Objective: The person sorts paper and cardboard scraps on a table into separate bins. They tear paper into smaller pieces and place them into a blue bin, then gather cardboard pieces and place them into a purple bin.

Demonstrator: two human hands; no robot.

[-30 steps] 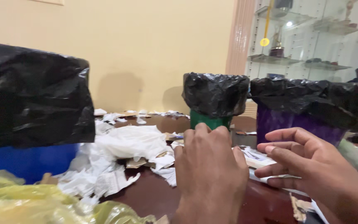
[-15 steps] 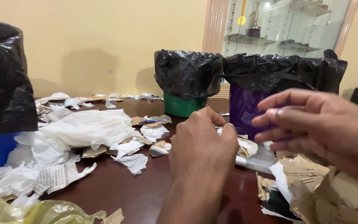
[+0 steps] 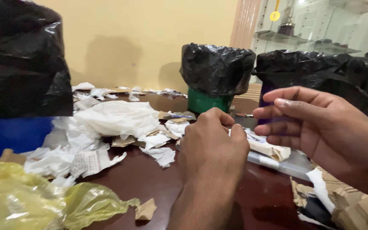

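Note:
My left hand (image 3: 213, 147) is curled at the middle of the dark wooden table (image 3: 150, 187), fingers pinched on a crumpled scrap of printed paper (image 3: 265, 147) that sticks out to its right. My right hand (image 3: 316, 123) hovers just right of it with fingers extended and slightly apart, holding nothing. Behind the hands stand a green bin (image 3: 207, 101) and a purple bin (image 3: 265, 91), each lined with a black plastic bag.
A blue bin (image 3: 9, 134) with a black liner stands at the left. Torn white paper and tissue (image 3: 107, 123) litter the table. A yellow plastic bag (image 3: 26, 202) lies front left, torn cardboard (image 3: 354, 208) front right. A glass cabinet (image 3: 316, 25) is behind.
The view shifted and rose a little. My right hand came closer to my left. The paper scrap now shows more clearly between them.

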